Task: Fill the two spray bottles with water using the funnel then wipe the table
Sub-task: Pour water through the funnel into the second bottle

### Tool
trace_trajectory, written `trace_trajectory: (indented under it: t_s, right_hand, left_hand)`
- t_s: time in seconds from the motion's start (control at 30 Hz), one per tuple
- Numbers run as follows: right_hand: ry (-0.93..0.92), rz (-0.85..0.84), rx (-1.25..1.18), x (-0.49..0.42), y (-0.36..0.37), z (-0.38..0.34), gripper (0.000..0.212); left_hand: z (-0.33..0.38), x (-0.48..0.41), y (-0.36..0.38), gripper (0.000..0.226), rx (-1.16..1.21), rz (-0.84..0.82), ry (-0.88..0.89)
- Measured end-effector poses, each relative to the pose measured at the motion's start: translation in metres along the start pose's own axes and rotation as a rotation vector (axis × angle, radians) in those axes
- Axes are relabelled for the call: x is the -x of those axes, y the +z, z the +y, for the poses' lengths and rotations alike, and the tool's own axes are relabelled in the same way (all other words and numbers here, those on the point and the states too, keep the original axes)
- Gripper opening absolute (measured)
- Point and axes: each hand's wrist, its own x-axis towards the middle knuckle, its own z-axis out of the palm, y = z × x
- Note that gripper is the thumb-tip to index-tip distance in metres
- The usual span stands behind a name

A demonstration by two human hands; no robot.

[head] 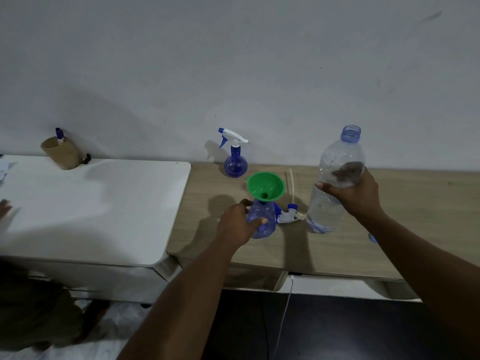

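The left hand grips the round body of an open blue spray bottle that stands on the wooden tabletop, fingers and thumb curled around it. A green funnel sits upright in its neck. The right hand is wrapped around the middle of a clear, uncapped water bottle, held almost upright just right of the funnel, partly filled with water; whether its base touches the wood I cannot tell. Between the two bottles lies a loose spray head with its tube. A second spray bottle, its trigger head fitted, stands farther back near the wall. On the white tabletop to the left a tan cup leans against the wall.
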Motion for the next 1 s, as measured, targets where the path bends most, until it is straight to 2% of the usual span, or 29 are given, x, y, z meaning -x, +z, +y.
trace_trajectory:
  t_s: [0.17,0.33,0.4,0.47,0.53,0.57,0.63,0.73,0.8,0.93,1.0]
  right_hand:
    - [0.057,0.082,-0.040,-0.003,0.007,0.007,0.085]
    - [0.104,-0.001,-0.134,-0.004,0.005,0.014,0.106]
    - [0.100,0.041,-0.137,0.004,0.007,0.016,0.111]
    - [0.013,0.287,-0.045,0.020,0.009,0.013,0.104]
    - [-0.249,0.519,0.017,0.037,0.014,0.002,0.085]
    - [-0.402,0.532,0.028,0.044,0.017,-0.009,0.075]
    - [-0.624,0.403,0.051,0.051,0.027,-0.036,0.063]
    - [-0.740,0.203,0.147,0.046,0.045,-0.083,0.061]
    - [-0.684,-0.006,0.261,0.035,0.055,-0.110,0.066]
    - [-0.473,-0.589,0.718,0.002,0.076,-0.128,0.089]
    - [-0.404,-0.758,0.766,-0.009,0.082,-0.130,0.091]
  left_hand:
    - [-0.001,0.000,0.000,0.051,-0.008,0.005,0.007]
    - [-0.001,-0.001,0.000,0.052,-0.010,-0.013,0.006]
    - [-0.001,-0.001,-0.001,0.051,-0.007,-0.012,0.008]
    - [-0.002,-0.001,-0.001,0.049,-0.019,-0.016,0.007]
    - [-0.002,-0.001,-0.001,0.049,-0.039,-0.026,0.005]
    - [-0.002,-0.002,-0.001,0.048,-0.039,-0.027,0.002]
    - [-0.001,-0.003,0.000,0.045,-0.040,-0.022,-0.012]
    - [-0.001,-0.002,0.000,0.045,-0.006,-0.038,-0.035]
    - [0.000,-0.001,-0.001,0.046,0.028,-0.038,-0.051]
    - [0.002,0.000,-0.003,0.044,0.027,-0.025,-0.039]
    - [0.002,0.000,-0.004,0.049,-0.003,-0.035,-0.031]
